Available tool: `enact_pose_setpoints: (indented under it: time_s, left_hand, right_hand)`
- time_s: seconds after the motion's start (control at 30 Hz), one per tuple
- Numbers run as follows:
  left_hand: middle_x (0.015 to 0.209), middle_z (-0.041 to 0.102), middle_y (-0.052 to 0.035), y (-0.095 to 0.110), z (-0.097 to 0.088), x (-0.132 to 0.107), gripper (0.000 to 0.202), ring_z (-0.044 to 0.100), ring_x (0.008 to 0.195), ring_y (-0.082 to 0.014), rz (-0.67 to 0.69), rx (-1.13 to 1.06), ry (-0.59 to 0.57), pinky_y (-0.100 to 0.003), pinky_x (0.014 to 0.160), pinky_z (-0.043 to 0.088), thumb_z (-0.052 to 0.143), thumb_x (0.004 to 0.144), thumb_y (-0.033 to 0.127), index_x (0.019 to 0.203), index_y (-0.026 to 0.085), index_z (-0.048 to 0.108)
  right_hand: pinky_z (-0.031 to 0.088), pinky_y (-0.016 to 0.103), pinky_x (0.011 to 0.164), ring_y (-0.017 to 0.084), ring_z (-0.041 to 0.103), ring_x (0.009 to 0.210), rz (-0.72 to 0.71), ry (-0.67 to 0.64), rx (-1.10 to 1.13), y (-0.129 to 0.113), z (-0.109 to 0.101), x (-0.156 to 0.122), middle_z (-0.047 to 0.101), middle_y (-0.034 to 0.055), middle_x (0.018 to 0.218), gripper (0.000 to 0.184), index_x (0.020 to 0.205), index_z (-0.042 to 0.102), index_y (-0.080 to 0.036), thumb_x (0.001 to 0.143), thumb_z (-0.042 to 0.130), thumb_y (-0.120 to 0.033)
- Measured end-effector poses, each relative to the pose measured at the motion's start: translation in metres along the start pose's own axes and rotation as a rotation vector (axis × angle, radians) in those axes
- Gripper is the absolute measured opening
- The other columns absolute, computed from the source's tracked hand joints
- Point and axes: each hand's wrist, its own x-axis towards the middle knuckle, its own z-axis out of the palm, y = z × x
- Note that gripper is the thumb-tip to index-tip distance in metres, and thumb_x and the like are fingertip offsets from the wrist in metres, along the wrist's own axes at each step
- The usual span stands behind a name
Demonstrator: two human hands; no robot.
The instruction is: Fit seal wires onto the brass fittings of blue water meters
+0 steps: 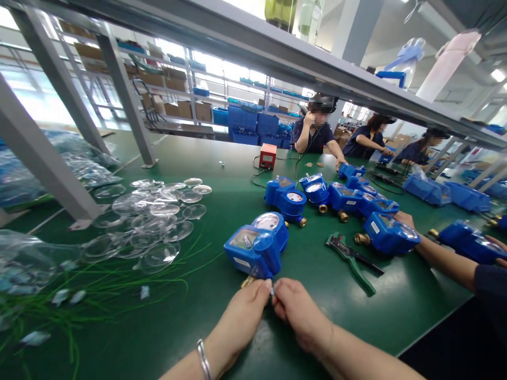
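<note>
Close in front of me, a blue water meter (257, 250) rests on the green table, with a brass fitting at its near end. My left hand (243, 316) is closed in a pinch beside that fitting; what lies in its fingertips is hidden. Facing it, my right hand (299, 311) is closed too, its fingertips around a small pale-blue piece (272, 292) at the meter's near edge. To the left lie thin green wires (119, 295) and loose pale-blue tags (144, 292). Green-handled wire strippers (350, 258) lie to the right.
Clear round discs (158, 211) are heaped at left, near a plastic bag (27, 258). Several more blue meters (287, 198) stand at right, where a co-worker's hand (406, 220) touches one. A red box (268, 157) sits farther back. A metal shelf (253, 39) crosses overhead.
</note>
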Motion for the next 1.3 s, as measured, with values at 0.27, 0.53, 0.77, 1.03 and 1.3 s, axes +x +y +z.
enact_pose_setpoints:
  time_s: [0.27,0.53,0.77,1.03,1.3]
  left_hand:
    - [0.052,0.024,0.0104,-0.009,0.006,-0.006,0.038,0.015,0.044,-0.0058,-0.283,-0.465,-0.083,-0.021,0.043,0.011,0.05,0.079,0.055,0.068,0.019,0.041]
    - [0.058,0.036,0.0081,-0.004,-0.003,-0.006,0.035,0.023,0.045,-0.0021,-0.3,-0.66,-0.035,-0.017,0.042,0.013,0.063,0.073,0.045,0.072,0.016,0.043]
    - [0.052,0.029,0.0091,0.002,0.0,-0.004,0.036,0.019,0.046,-0.0054,-0.205,-0.467,0.051,-0.02,0.044,0.016,0.053,0.075,0.05,0.066,0.018,0.04]
    - [0.049,0.027,0.0095,0.005,0.006,-0.005,0.04,0.017,0.044,-0.0074,-0.131,-0.299,0.116,-0.023,0.044,0.016,0.048,0.075,0.057,0.063,0.02,0.04]
    - [0.049,0.041,0.0028,-0.001,-0.042,0.002,0.053,0.038,0.05,-0.0137,0.012,0.158,0.318,-0.026,0.05,0.025,0.039,0.081,0.063,0.052,0.018,0.045]
  right_hand:
    - [0.031,0.031,0.064,0.019,0.045,0.07,-0.781,0.161,-1.127,0.001,-0.021,-0.006,0.053,0.0055,0.076,0.023,0.088,0.052,-0.016,0.093,0.031,-0.021]
    - [0.024,0.033,0.057,0.018,0.039,0.063,-1.1,-0.061,-1.393,-0.018,-0.035,0.019,0.052,0.0053,0.072,0.026,0.087,0.055,-0.016,0.09,0.029,-0.019]
    - [0.029,0.028,0.061,0.014,0.044,0.063,-0.601,-0.08,-0.778,-0.016,-0.019,0.021,0.053,0.0025,0.069,0.021,0.073,0.051,-0.018,0.087,0.037,-0.027]
    - [0.025,0.02,0.038,0.008,0.024,0.037,-0.093,0.026,-0.22,-0.018,0.019,0.017,0.029,-0.0075,0.044,0.025,0.061,0.036,-0.021,0.083,0.025,-0.024]
    - [0.029,0.02,0.042,0.009,0.04,0.043,-0.087,0.152,-0.051,0.002,-0.011,0.024,0.048,-0.0027,0.049,0.046,0.067,0.056,-0.016,0.085,0.041,-0.055]
